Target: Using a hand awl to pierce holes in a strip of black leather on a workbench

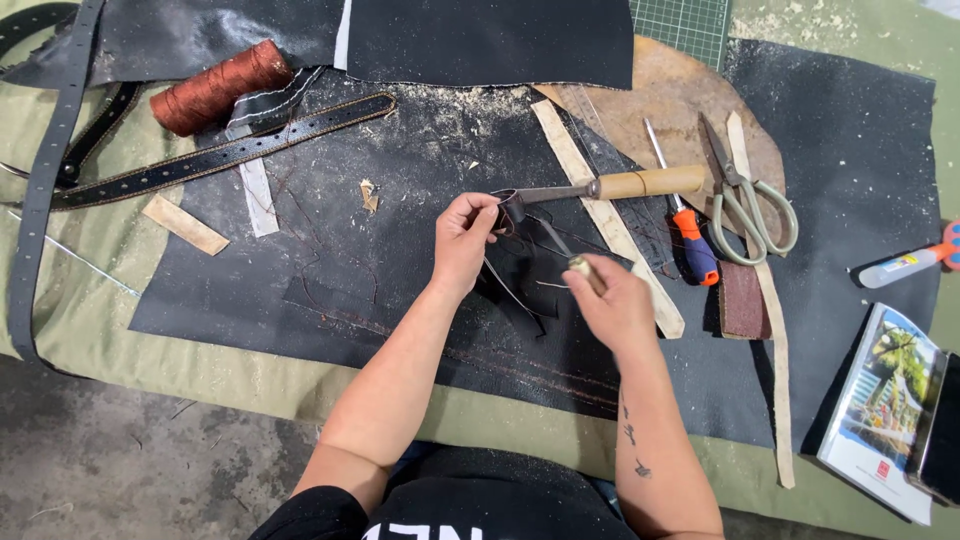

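Landmark is the big black leather sheet (400,200) on the bench. Going left to right: rust-brown thread spool (222,86) at the sheet's upper-left corner, stitched black belt (225,155) running off its left edge. Over sheet centre, my left hand (462,240) has its grip pinched on a small curled black leather piece (512,210). My right hand (612,300), just right of it, is clenched on a small pale-handled tool (583,268). A wooden-handled knife (610,185) lies just above both hands. Further right on the sheet: orange-blue screwdriver (690,240), then scissors (745,195). A booklet (880,400) lies off the sheet's lower-right.
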